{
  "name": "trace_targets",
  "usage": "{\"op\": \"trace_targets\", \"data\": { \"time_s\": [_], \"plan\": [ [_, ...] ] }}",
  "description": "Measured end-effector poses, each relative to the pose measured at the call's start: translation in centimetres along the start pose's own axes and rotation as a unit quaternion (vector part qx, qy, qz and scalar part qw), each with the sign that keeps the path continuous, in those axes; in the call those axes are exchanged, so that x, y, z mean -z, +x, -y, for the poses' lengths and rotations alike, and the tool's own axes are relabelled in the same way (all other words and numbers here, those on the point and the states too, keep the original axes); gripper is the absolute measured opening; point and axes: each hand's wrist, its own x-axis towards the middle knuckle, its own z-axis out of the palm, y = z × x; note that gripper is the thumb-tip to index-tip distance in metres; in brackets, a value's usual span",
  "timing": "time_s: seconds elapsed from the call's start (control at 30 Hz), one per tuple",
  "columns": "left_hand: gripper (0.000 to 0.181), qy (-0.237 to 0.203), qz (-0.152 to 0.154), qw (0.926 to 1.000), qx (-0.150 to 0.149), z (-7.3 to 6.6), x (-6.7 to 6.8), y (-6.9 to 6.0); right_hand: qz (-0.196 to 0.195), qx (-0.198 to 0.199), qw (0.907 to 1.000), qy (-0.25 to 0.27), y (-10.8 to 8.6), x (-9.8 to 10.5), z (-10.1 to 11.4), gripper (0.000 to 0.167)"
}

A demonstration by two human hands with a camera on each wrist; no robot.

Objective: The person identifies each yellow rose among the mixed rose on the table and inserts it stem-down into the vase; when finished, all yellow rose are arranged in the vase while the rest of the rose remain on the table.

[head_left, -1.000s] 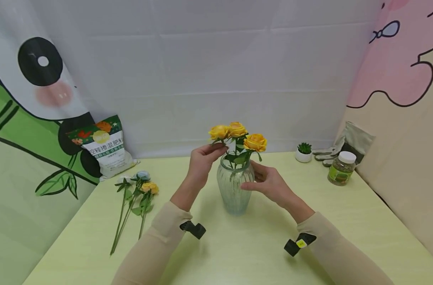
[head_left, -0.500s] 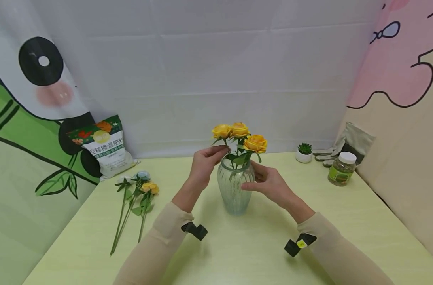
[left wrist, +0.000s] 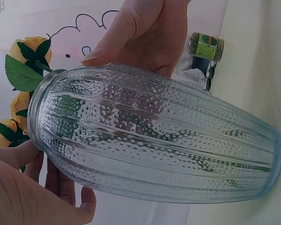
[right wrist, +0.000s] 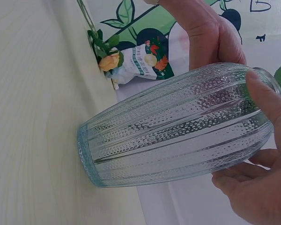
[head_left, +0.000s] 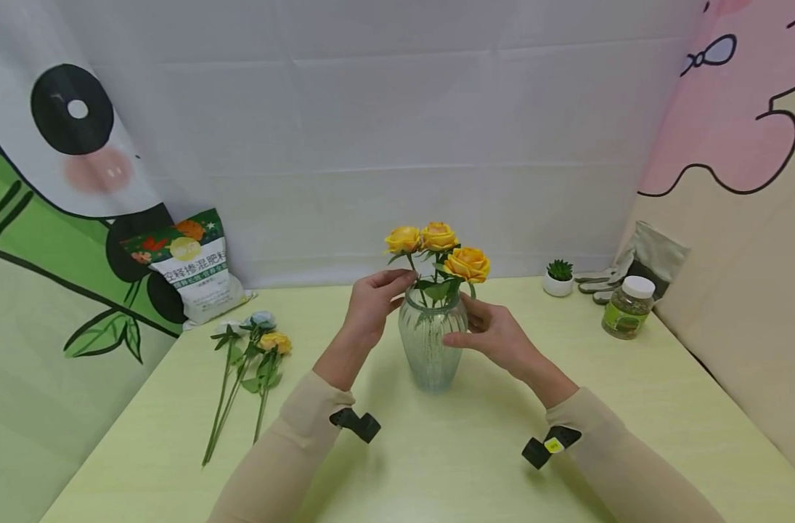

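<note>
Arranging roses in a glass vase. The ribbed vase [head_left: 433,356] stands upright near the middle of the tabletop [head_left: 397,472], with three yellow roses in its mouth: the left rose [head_left: 403,240], the middle rose [head_left: 439,236] and the right rose [head_left: 467,264]. Of the two hands, the right hand [head_left: 495,338] grasps the upper body of the vase, thumb on the near side and fingers behind. The left hand [head_left: 371,309] is at the rim [left wrist: 36,117]; its thumb and forefinger appear to pinch the stem [head_left: 412,261] of the left rose, though the contact itself is partly hidden. To the left lie a loose white flower [head_left: 229,329], blue flower [head_left: 263,319] and yellow flower [head_left: 275,342], near the bag [head_left: 204,280].

The step in hand seems to be adjusting the left rose. Good practice is to steer it by the stem, leaving the petals untouched, and to turn it gently until it sits a little apart from the middle rose. The right hand should steady the glass without squeezing, since a sideways tug at the rim could tip the tall vase or snag the leaves [head_left: 438,290].
</note>
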Motion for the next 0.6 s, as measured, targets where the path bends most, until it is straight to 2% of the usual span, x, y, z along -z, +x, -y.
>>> {"op": "trace_targets", "data": {
  "time_s": [0.33,0.47,0.6],
  "plan": [
    [0.025,-0.006,0.008,0.9997,0.023,-0.24,0.1,-0.08,-0.003,-0.003,1.0,-0.003,-0.03,0.02,0.02,0.096],
    [0.028,0.007,0.017,0.9997,0.016,-0.05,0.39,-0.22,-0.002,0.0,1.0,-0.002,-0.05,-0.01,0.08,0.095],
    [0.029,-0.004,0.01,0.9999,0.008,0.2,0.88,-0.51,-0.001,0.005,1.0,0.001,-0.09,0.04,0.07,0.094]
  ]
}}
